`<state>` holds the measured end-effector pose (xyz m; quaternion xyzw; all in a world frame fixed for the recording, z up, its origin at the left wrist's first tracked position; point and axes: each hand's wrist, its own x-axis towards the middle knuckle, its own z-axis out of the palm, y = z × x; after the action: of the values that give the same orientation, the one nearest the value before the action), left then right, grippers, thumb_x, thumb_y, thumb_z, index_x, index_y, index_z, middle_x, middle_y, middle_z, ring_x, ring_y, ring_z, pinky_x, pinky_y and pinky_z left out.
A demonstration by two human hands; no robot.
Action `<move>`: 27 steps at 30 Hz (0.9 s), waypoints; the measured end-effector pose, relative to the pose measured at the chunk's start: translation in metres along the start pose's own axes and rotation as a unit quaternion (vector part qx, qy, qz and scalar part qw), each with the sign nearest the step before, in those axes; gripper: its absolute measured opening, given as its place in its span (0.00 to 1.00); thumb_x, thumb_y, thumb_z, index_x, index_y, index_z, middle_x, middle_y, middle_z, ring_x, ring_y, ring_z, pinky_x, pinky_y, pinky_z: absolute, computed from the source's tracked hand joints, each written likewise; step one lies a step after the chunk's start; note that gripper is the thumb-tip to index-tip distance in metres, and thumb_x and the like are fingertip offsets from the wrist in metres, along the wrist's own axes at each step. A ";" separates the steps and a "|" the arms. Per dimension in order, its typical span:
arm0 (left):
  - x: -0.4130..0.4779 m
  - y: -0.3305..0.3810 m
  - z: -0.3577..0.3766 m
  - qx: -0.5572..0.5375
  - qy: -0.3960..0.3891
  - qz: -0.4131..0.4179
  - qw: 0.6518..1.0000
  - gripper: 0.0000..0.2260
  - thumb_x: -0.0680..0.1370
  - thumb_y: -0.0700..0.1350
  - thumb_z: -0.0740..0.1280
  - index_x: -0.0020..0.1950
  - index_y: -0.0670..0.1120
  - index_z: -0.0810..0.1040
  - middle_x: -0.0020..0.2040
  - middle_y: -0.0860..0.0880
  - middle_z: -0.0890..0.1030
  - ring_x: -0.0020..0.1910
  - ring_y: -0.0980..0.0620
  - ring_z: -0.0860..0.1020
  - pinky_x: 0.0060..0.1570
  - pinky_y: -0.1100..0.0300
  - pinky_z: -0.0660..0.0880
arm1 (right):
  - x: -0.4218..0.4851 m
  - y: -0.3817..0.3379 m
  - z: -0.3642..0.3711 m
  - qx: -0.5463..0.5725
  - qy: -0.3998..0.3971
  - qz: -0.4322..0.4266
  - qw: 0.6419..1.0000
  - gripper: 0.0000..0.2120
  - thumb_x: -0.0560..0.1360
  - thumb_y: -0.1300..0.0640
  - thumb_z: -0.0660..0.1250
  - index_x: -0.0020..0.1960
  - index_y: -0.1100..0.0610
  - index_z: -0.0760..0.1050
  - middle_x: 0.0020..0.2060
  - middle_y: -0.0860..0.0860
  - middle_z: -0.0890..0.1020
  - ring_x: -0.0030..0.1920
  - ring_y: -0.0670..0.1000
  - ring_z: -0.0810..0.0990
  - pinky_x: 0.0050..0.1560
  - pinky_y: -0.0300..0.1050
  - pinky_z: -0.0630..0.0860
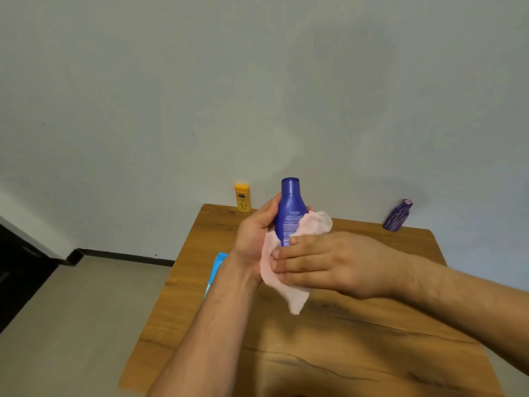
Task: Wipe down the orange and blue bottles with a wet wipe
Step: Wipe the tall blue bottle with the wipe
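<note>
My left hand [253,233] grips the blue bottle [289,206] from the left and holds it upright above the wooden table [329,339]. Its cap points up and its printed back label faces me. My right hand [329,263] presses a pale pink wet wipe [282,285] against the bottle's lower half. The wipe wraps around the bottle's right side and hangs below my fingers. The orange bottle [242,197] stands upright at the table's far left corner, apart from both hands.
A purple bottle [398,216] leans at the table's far right edge near the wall. A light blue packet [216,269] lies at the table's left edge, partly hidden by my left forearm. Floor lies to the left of the table.
</note>
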<state>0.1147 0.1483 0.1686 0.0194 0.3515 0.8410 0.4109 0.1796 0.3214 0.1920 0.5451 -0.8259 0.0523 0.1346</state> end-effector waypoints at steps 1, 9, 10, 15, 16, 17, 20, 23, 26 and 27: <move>0.000 0.000 0.000 -0.017 -0.003 -0.012 1.000 0.23 0.83 0.55 0.59 0.62 0.35 0.75 0.44 0.42 0.78 0.41 0.49 0.80 0.43 0.57 0.78 | 0.000 0.006 -0.005 -0.004 -0.003 -0.003 1.000 0.19 0.86 0.61 0.52 0.68 0.64 0.77 0.69 0.59 0.77 0.73 0.57 0.73 0.72 0.55 0.70; -0.003 -0.002 0.014 -0.039 -0.009 -0.012 0.999 0.15 0.85 0.48 0.57 0.58 0.36 0.74 0.42 0.41 0.82 0.40 0.45 0.83 0.42 0.51 0.81 | 0.008 0.016 -0.007 -0.023 0.080 0.119 0.989 0.19 0.86 0.61 0.51 0.66 0.66 0.78 0.69 0.61 0.76 0.72 0.59 0.73 0.71 0.59 0.71; -0.005 0.001 0.013 -0.010 0.021 -0.020 1.000 0.18 0.84 0.52 0.58 0.57 0.36 0.73 0.40 0.41 0.81 0.38 0.45 0.83 0.40 0.52 0.81 | 0.007 0.002 0.000 -0.006 0.057 0.085 0.995 0.19 0.86 0.61 0.51 0.67 0.65 0.78 0.70 0.61 0.76 0.73 0.58 0.72 0.72 0.59 0.70; -0.005 0.000 0.027 -0.037 0.005 -0.031 0.999 0.14 0.82 0.52 0.60 0.50 0.43 0.78 0.39 0.51 0.77 0.37 0.57 0.77 0.41 0.69 0.74 | 0.004 0.018 -0.012 -0.020 0.036 0.079 0.996 0.18 0.86 0.62 0.53 0.69 0.64 0.76 0.71 0.59 0.75 0.74 0.57 0.70 0.72 0.59 0.70; -0.005 0.002 0.028 -0.009 0.045 -0.009 0.999 0.11 0.81 0.48 0.60 0.51 0.43 0.77 0.40 0.50 0.78 0.38 0.56 0.78 0.40 0.68 0.75 | 0.004 0.031 -0.022 -0.039 0.072 0.128 0.988 0.20 0.86 0.61 0.50 0.68 0.65 0.77 0.70 0.59 0.75 0.74 0.59 0.71 0.72 0.61 0.69; -0.002 0.000 0.027 -0.001 0.071 0.006 0.997 0.12 0.80 0.48 0.62 0.53 0.41 0.78 0.43 0.46 0.79 0.42 0.54 0.78 0.41 0.64 0.77 | 0.003 0.040 -0.030 -0.057 0.093 0.165 0.980 0.21 0.86 0.61 0.49 0.67 0.65 0.77 0.70 0.59 0.76 0.73 0.60 0.71 0.72 0.62 0.69; -0.003 -0.004 0.024 -0.042 -0.037 -0.042 0.998 0.17 0.79 0.58 0.65 0.52 0.44 0.76 0.40 0.49 0.78 0.38 0.52 0.77 0.38 0.59 0.74 | 0.008 0.019 -0.019 -0.047 0.089 0.141 0.985 0.20 0.86 0.61 0.50 0.66 0.66 0.78 0.68 0.61 0.77 0.72 0.61 0.73 0.72 0.61 0.69; -0.002 -0.001 0.011 -0.003 0.030 -0.059 0.998 0.23 0.81 0.60 0.62 0.59 0.39 0.73 0.40 0.45 0.78 0.36 0.51 0.80 0.38 0.60 0.77 | 0.008 -0.017 -0.001 -0.010 0.001 0.007 1.000 0.17 0.84 0.64 0.56 0.65 0.65 0.79 0.68 0.60 0.77 0.72 0.58 0.73 0.72 0.59 0.69; -0.003 -0.005 0.006 -0.065 0.008 -0.091 0.994 0.20 0.82 0.58 0.61 0.55 0.40 0.75 0.37 0.52 0.70 0.34 0.57 0.75 0.38 0.73 0.67 | 0.009 0.007 -0.014 -0.016 0.005 0.015 1.000 0.18 0.85 0.63 0.53 0.66 0.65 0.78 0.69 0.59 0.77 0.73 0.58 0.72 0.72 0.59 0.69; -0.003 0.004 0.011 -0.054 0.035 -0.079 0.995 0.17 0.83 0.55 0.59 0.50 0.41 0.76 0.35 0.54 0.70 0.33 0.56 0.75 0.35 0.73 0.68 | 0.009 0.018 -0.022 -0.022 0.032 0.064 0.997 0.19 0.86 0.63 0.51 0.67 0.65 0.78 0.69 0.60 0.77 0.73 0.59 0.73 0.72 0.60 0.70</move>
<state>0.1174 0.1505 0.1797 -0.0603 0.3206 0.8236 0.4640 0.1632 0.3262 0.2162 0.4856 -0.8556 0.0598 0.1691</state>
